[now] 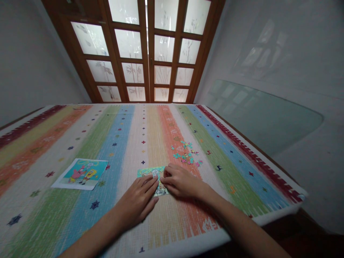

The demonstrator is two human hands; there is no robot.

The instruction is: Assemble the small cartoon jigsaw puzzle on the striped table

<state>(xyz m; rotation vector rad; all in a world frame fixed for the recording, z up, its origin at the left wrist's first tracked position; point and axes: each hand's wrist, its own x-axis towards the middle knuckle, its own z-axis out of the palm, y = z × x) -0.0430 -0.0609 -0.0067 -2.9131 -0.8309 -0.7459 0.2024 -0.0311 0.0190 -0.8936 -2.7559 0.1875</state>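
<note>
Head view: my left hand [140, 197] is resting open on the puzzle [149, 171]; my right [180, 180] is bunching its fingertips there, holding what I cannot tell. It's lying toward the cloth's [158, 220] near edge, looking light, thin, best held by its borders.

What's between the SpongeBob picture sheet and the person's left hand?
In the head view, the striped tablecloth lies between the SpongeBob picture sheet and the left hand, showing blue and whitish stripes.
</note>
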